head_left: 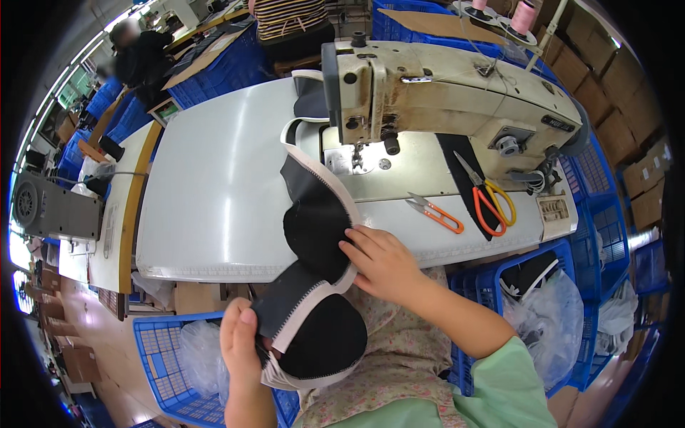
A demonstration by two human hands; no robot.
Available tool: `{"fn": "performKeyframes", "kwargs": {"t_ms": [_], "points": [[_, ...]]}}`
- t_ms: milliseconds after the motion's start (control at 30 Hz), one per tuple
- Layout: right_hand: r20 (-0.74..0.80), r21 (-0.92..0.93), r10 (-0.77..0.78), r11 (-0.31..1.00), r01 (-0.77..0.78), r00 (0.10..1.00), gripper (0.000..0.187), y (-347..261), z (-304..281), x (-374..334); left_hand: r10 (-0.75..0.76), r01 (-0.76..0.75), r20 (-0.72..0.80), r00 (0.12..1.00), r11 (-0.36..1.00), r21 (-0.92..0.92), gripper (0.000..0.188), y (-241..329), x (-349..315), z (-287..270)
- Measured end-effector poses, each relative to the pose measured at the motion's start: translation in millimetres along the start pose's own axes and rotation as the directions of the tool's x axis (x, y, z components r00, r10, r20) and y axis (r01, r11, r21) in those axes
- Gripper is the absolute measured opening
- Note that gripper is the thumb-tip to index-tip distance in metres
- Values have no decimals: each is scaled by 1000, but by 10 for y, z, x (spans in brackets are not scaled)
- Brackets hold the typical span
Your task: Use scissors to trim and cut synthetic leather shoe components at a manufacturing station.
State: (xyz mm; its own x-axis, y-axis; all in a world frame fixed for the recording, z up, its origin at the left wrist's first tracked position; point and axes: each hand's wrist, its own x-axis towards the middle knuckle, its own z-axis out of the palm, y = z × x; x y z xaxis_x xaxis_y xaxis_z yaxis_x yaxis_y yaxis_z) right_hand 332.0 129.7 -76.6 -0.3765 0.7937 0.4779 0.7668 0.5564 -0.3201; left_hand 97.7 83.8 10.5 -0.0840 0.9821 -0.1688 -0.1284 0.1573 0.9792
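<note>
A black bra (317,228) with moulded cups and a pale pink edging band, zigzag stitched, hangs over the table's near edge. At its lower end my left hand (241,344) is closed on the dark side wing, thumb and fingers pinching it. My right hand (385,265) grips the banded edge between the two cups, its fingertips on the black fabric. The upper end runs back toward the sewing machine (442,93), left of the presser foot (358,158). Another dark piece with pale edging (309,96) lies behind it, partly hidden by the machine head.
Orange thread snips (437,212) and scissors with red and yellow handles (489,196) lie on the table's right, the scissors on a black strip. Blue crates (160,357) stand below on both sides. Pink thread cones (523,18) stand behind the machine. Other people (292,18) sit beyond.
</note>
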Motion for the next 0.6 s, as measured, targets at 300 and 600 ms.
{"fn": "performKeyframes", "kwargs": {"t_ms": [300, 600], "points": [[-161, 47, 95, 995, -89, 982, 27, 87, -22, 374, 66, -42, 82, 994, 963, -265, 26, 510, 822, 393], [-183, 40, 187, 982, -183, 965, 16, 385, 119, 660, 16, 35, 199, 980, 967, -253, 28, 600, 1542, 486]]}}
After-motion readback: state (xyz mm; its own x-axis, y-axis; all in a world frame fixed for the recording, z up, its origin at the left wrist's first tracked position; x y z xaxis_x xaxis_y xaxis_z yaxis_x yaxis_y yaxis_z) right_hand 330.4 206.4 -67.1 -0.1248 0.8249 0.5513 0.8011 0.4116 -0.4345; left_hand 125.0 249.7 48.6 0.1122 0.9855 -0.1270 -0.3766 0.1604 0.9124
